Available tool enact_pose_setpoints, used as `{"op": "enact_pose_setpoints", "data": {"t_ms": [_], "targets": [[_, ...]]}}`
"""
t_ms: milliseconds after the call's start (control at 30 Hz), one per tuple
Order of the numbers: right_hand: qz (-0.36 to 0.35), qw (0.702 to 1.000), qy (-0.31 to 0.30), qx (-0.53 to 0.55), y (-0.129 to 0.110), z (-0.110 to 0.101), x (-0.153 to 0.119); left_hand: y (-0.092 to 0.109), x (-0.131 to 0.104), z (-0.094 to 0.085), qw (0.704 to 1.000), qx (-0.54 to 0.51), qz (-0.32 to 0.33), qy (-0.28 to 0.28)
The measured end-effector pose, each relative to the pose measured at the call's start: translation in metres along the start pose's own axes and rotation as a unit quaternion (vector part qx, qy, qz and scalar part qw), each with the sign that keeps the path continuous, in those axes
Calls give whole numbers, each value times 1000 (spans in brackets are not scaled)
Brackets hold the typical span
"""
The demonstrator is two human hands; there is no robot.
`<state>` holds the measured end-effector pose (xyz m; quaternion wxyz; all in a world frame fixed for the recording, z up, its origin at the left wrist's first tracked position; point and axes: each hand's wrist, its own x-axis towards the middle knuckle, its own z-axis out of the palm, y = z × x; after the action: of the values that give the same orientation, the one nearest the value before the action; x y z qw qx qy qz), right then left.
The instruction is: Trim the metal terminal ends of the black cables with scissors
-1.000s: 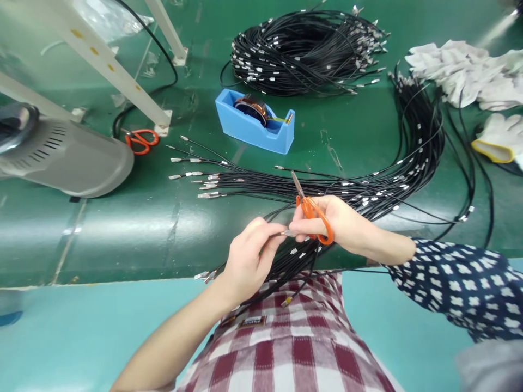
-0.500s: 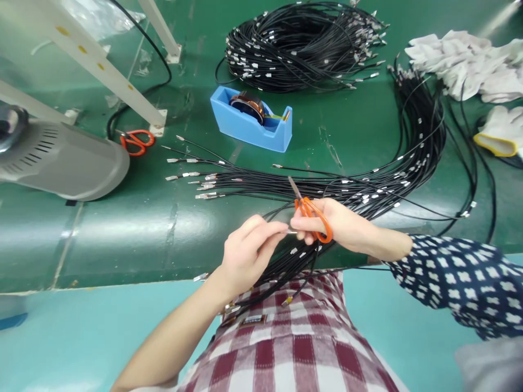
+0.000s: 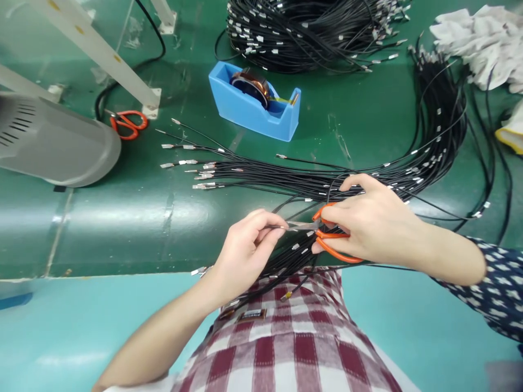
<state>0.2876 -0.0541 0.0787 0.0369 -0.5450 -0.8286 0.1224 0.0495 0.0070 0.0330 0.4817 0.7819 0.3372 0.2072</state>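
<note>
Near the table's front edge my left hand (image 3: 247,247) pinches the end of a thin black cable (image 3: 273,226) between thumb and fingers. My right hand (image 3: 363,223) holds orange-handled scissors (image 3: 337,255) with its fingers in the handles. The blades point left and touch or nearly touch the cable end at my left fingertips. Below and behind both hands lie black cables (image 3: 286,264) with white tags, some hanging over the edge onto the checked apron (image 3: 281,348). A longer bundle of tagged cables (image 3: 269,177) runs across the table just beyond my hands.
A blue tape dispenser (image 3: 255,117) stands beyond the cables, with a large cable coil (image 3: 294,41) behind it. At left are a grey machine (image 3: 61,141), a second pair of orange scissors (image 3: 129,126) and a white metal frame (image 3: 102,57). White gloves (image 3: 486,46) lie at the back right.
The scissors have turned from lying in my right palm, blades up, to a working grip with blades pointing left at my left fingertips. My right hand has shifted right. The camera view has moved slightly.
</note>
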Motion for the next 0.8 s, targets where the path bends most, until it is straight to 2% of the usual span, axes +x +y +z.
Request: {"op": "enact_pose_setpoints", "data": {"t_ms": [367, 800], "targets": [[17, 998, -57, 16, -5, -2, 7, 6, -2, 1, 999, 31, -9, 17], [20, 996, -66, 57, -6, 3, 11, 6, -4, 8, 997, -37, -39, 54]]}}
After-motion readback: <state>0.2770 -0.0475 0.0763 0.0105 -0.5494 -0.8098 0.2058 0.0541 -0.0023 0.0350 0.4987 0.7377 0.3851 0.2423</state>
